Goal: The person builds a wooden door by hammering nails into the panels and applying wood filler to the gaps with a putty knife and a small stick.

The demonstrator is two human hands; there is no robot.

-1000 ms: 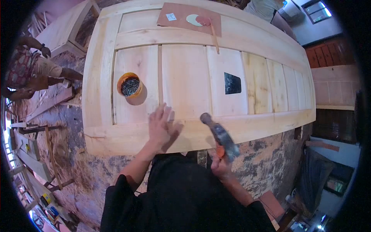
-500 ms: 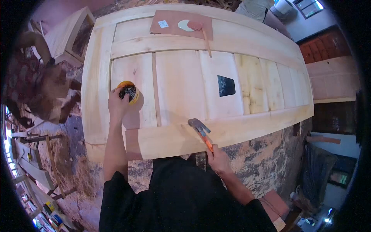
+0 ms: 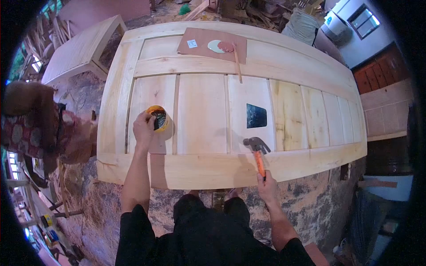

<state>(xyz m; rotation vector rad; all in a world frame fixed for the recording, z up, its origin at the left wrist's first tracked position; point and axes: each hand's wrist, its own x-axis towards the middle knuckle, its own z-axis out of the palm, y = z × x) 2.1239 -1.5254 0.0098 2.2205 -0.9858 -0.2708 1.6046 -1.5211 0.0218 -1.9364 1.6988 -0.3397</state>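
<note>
My left hand (image 3: 144,127) is at the left side of a yellow tub (image 3: 164,127) on the wooden door panel. Its fingers are pinched together over the tub's opening and cover part of the rim. Dark, shiny small pieces that look like nails (image 3: 159,119) fill the tub. What the fingertips pinch, I cannot tell. My right hand (image 3: 267,188) grips the orange handle of a claw hammer (image 3: 256,145), head up, over the door's near rail. Beyond the hammer lies a dark four-sided piece (image 3: 257,116) on the pale boards.
A brown board (image 3: 195,37) with pale and reddish patches lies on the door's (image 3: 202,95) far side, a wooden stick (image 3: 237,66) across its edge. Another person (image 3: 33,119) is at the left, near a pale wooden frame (image 3: 82,46). Sawdust covers the floor (image 3: 306,195).
The hammer and my right hand have moved right. My left fingers have drawn back from inside the tub towards its left rim. The view has tilted, and the person at left has shifted.
</note>
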